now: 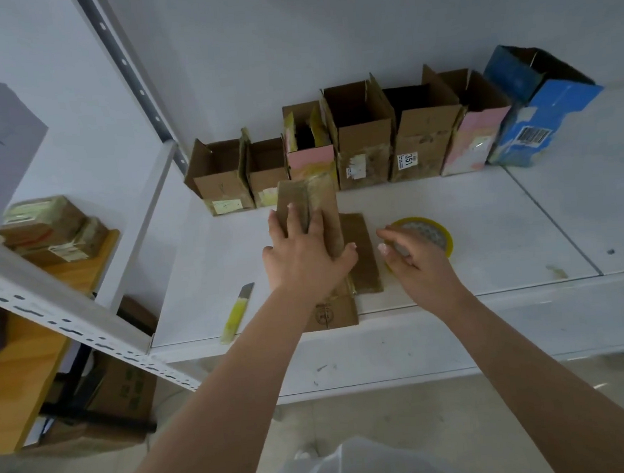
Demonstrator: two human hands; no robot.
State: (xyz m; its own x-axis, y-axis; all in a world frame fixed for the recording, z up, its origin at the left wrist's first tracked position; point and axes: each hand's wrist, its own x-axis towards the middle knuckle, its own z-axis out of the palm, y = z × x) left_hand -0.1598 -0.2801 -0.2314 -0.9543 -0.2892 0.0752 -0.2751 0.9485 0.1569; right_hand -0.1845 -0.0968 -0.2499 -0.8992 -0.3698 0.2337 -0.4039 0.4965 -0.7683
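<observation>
A flattened brown cardboard box (325,206) lies on the white shelf (487,231), its near end reaching the front edge. My left hand (304,253) presses on it, fingers spread over a folded flap and thumb out to the right. A roll of clear tape with a yellow core (428,233) lies flat just right of the box. My right hand (419,262) is over the roll's near left side with its fingers curled at the rim; whether it grips the roll is unclear.
A row of open cardboard boxes (362,136) stands along the back wall, ending in a blue box (541,109) at the right. A yellow utility knife (236,311) lies left of the flat box. Metal rack uprights (133,75) and stacked parcels (50,232) are at the left.
</observation>
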